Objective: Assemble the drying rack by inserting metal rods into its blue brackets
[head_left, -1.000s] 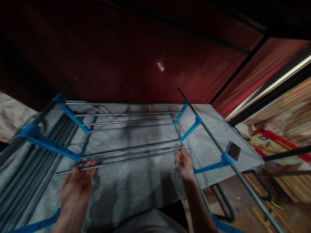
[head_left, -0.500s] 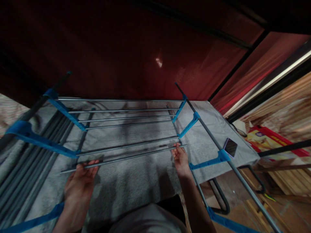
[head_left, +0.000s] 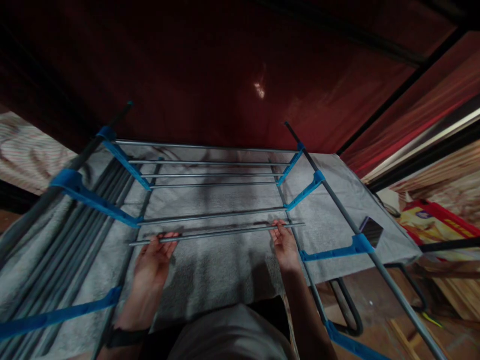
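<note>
A thin grey metal tube (head_left: 225, 233) lies across both of my hands, a little in front of the partly built rack. My left hand (head_left: 155, 257) grips it near its left end, palm up. Near the right end, my right hand (head_left: 283, 242) pinches it between thumb and fingers. Both ends of this tube are free. The rack has grey side poles (head_left: 337, 200) with blue plastic brackets (head_left: 303, 191). Several crossbars (head_left: 210, 216) span between the brackets on the far part. Closer to me, the blue bracket on the right (head_left: 333, 253) has no bar in it.
Several loose grey tubes (head_left: 80, 235) lie in a bundle on the left of the cloth-covered surface (head_left: 225, 270). A phone (head_left: 371, 231) rests at the right. Beyond the edge are a red and yellow box (head_left: 431, 220) and black metal legs (head_left: 347, 305). A dark red sheet (head_left: 210, 75) stands behind.
The view has shifted, so the rack appears farther right. The tube in my hands has become more level, its left end raised towards the rack's left side.
</note>
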{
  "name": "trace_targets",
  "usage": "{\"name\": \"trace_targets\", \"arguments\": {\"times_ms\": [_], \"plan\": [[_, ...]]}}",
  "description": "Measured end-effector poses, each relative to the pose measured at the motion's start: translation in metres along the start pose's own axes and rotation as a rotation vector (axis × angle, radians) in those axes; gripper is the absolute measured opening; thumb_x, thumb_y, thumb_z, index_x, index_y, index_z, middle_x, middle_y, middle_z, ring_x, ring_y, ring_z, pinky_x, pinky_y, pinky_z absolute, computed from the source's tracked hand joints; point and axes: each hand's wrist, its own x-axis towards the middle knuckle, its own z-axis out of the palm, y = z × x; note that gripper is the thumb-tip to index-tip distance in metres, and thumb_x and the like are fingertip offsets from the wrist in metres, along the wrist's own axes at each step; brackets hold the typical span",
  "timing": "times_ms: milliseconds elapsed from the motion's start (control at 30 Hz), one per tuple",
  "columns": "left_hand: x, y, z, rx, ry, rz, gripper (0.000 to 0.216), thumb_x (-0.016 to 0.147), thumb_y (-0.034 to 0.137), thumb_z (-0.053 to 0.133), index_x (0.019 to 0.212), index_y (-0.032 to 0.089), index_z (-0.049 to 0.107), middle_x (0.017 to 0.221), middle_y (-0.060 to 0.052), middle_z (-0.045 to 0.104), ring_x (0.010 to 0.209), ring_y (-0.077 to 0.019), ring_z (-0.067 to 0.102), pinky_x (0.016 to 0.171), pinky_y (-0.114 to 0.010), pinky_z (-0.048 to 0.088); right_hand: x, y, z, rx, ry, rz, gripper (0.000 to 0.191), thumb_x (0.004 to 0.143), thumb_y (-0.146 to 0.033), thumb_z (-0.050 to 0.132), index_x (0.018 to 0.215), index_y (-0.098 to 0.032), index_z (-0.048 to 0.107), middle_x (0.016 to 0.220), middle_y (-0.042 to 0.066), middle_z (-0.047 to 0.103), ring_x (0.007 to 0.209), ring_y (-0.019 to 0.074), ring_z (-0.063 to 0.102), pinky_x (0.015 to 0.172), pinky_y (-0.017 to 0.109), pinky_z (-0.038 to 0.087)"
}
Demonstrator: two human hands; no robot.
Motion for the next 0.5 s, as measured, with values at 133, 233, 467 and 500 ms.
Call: {"name": "trace_targets", "arguments": {"times_ms": [133, 233, 467, 500], "plan": [[-0.006, -0.003, 0.006, -0.011, 0.0, -0.075, 0.031, 0.107, 0.018, 0.05, 0.082, 0.017, 0.068, 0.084, -0.006, 0.078, 0.086, -0.0182, 0.079, 0.081, -0.03, 0.064, -0.001, 0.004, 0.001, 0.011, -0.007, 0.022, 0.025, 0.074, -0.014, 0.086, 0.091, -0.024, 0.071, 0.091, -0.002, 0.079, 0.09, 0.0117, 0.076, 0.084, 0.023, 0.061], [-0.007, -0.002, 0.007, -0.042, 0.022, -0.076, 0.031, 0.107, 0.018, 0.048, 0.083, 0.017, 0.068, 0.082, -0.004, 0.077, 0.085, -0.0174, 0.079, 0.082, -0.029, 0.064, -0.001, 0.005, -0.001, 0.005, -0.031, 0.02, 0.024, 0.075, -0.016, 0.086, 0.091, -0.024, 0.071, 0.093, -0.001, 0.079, 0.09, 0.0124, 0.076, 0.085, 0.024, 0.061], [0.003, 0.006, -0.004, -0.094, 0.103, 0.022, 0.026, 0.101, 0.014, 0.049, 0.085, 0.02, 0.069, 0.081, -0.005, 0.077, 0.089, -0.0194, 0.078, 0.082, -0.031, 0.065, 0.005, 0.005, -0.011, -0.048, -0.025, 0.011, 0.028, 0.072, -0.02, 0.09, 0.088, -0.026, 0.068, 0.093, -0.004, 0.079, 0.093, 0.0111, 0.075, 0.09, 0.025, 0.06], [0.005, 0.006, -0.006, -0.087, 0.11, 0.026, 0.026, 0.1, 0.014, 0.049, 0.085, 0.021, 0.069, 0.082, -0.006, 0.077, 0.09, -0.0205, 0.078, 0.084, -0.032, 0.065, 0.005, 0.006, -0.011, -0.056, -0.023, 0.009, 0.028, 0.072, -0.021, 0.09, 0.088, -0.026, 0.067, 0.093, -0.005, 0.079, 0.092, 0.011, 0.075, 0.09, 0.026, 0.06]]}}
